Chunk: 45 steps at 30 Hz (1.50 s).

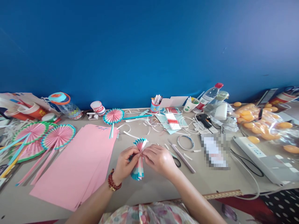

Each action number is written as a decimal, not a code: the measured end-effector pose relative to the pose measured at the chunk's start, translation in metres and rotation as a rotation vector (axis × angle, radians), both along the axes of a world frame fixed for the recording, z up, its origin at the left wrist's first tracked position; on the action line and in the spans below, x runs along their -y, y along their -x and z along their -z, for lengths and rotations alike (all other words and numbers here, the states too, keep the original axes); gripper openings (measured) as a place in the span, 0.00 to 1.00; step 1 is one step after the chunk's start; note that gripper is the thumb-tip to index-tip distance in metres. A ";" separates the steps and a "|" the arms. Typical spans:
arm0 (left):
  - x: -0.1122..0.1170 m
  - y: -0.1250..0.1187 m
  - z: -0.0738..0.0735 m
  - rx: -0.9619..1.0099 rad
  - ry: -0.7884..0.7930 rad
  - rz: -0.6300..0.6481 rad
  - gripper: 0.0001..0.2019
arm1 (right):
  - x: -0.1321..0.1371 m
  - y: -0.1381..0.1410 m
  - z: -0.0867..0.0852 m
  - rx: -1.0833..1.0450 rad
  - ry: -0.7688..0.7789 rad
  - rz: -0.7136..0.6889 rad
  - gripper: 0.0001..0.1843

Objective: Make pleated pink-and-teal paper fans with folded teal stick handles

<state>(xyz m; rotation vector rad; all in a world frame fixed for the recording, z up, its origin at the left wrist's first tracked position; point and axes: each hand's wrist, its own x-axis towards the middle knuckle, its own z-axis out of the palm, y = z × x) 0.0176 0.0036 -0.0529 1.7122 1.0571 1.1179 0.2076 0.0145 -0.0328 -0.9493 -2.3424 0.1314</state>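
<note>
Pinched at its middle between both my hands is a pleated paper fan [138, 173], pink and white with teal edges, its folds flaring above and below the fingers. My left hand [127, 161], with a beaded bracelet at the wrist, grips the fan from the left. From the right, my right hand [157, 157] has its fingertips closed at the fan's centre; whether a small strip or string is there too is hidden. Beyond the hands lies a finished round pink fan [113, 116] with teal trim.
Pink paper sheets [77, 165] are stacked at left, beside round paper fans [58, 137] with ribbons. On the right are a slim mauve stick [183, 157], a blurred phone-like object [215, 151], a power strip [249, 149] and bagged orange balls [263, 124]. A bottle [207, 98] stands by the blue wall.
</note>
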 end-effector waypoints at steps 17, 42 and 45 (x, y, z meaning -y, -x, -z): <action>0.000 0.001 0.004 0.034 0.068 0.007 0.09 | 0.000 -0.004 0.001 0.073 -0.041 -0.027 0.10; 0.002 -0.001 -0.001 -0.058 -0.020 0.032 0.08 | 0.000 0.000 -0.001 -0.007 0.039 0.047 0.07; 0.002 0.000 -0.003 -0.035 0.006 0.030 0.08 | -0.003 -0.005 -0.004 -0.055 0.045 0.075 0.07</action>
